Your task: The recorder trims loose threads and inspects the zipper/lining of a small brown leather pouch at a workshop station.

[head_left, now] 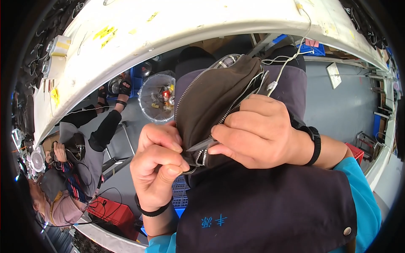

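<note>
A dark brown fabric bag (211,97) with metal-toothed zippers lies across my lap, and a checked lining shows at its far end. Fingertips of my left hand (158,156) are pinched together at the bag's near left corner, beside a zipper end. In my closed right hand (257,135) is a small pointed metal blade (199,145), whose tip points left toward the left fingertips. Its handle is hidden inside the fist. The right hand rests over the bag's near right side, along an open zipper (240,103).
A white table edge (181,36) curves across the far side. A clear bin (156,97) with litter stands on the floor beyond my left hand. A white cord (291,59) hangs down near the bag. At left sits another person (80,152); a red crate (112,215) is close by.
</note>
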A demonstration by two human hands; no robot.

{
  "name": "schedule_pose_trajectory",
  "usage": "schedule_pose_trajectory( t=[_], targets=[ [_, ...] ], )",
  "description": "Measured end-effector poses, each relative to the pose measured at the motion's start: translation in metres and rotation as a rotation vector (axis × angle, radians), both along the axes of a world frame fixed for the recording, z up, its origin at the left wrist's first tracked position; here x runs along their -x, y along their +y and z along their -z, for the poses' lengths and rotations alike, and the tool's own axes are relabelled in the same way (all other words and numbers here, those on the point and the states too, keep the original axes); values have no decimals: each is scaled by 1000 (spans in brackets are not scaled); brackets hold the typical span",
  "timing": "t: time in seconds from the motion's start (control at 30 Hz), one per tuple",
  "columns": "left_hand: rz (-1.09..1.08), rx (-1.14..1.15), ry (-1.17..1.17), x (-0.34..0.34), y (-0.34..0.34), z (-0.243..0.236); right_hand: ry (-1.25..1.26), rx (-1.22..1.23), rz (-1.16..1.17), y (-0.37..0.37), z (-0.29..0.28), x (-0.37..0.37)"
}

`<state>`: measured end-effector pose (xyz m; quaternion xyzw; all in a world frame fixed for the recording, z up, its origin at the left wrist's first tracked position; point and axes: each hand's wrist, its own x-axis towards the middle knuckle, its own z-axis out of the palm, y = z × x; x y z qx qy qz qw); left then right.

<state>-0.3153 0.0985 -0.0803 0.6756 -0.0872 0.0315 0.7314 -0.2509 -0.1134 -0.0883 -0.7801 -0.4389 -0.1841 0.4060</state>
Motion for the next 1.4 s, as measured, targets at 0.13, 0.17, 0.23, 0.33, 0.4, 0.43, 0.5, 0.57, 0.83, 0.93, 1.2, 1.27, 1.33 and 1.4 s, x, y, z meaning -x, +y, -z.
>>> schedule_pose_trajectory(
  t=[0.13, 0.17, 0.23, 0.33, 0.4, 0.43, 0.5, 0.57, 0.83, 0.93, 1.2, 1.27, 1.33, 1.4],
  targets=[
    [-15, -12, 44, 2, 3, 3, 180, -29, -47, -2, 9, -2],
    [-21, -51, 72, 2, 4, 5, 402, -103, -59, -2, 10, -3],
    [-26, -86, 69, 2, 4, 10, 853, -309, -101, -2, 18, -2],
    [-92, -33, 63, 5, 1, 11, 922, -325, -165, -2, 22, -1],
    [-119, -112, 34, 3, 3, 12, 769, -225, -160, -4, 20, -5],
    [-145, -191, 2, 2, 4, 13, 613, -125, -155, -6, 18, -7],
    [-151, -250, -17, 1, 9, 15, 537, -70, -157, -7, 13, -6],
    [-160, -336, -16, -1, 8, 14, 435, 12, -146, -8, 12, -6],
    [-199, -243, 37, 0, 11, 28, 230, 59, -121, 0, 25, -10],
    [-203, -214, 47, 0, 10, 30, 163, 97, -103, 3, 20, -7],
    [-173, -109, 72, 0, 5, 30, 206, 82, -69, 12, 26, 0],
    [-105, -59, 84, 0, 8, 33, 252, 83, -77, 11, 30, 2],
    [-102, -10, 125, 3, 8, 32, 298, 83, -86, 11, 33, 3],
    [-101, 39, 166, 5, 8, 31, 363, 98, -111, 9, 34, 2]
  ],
)
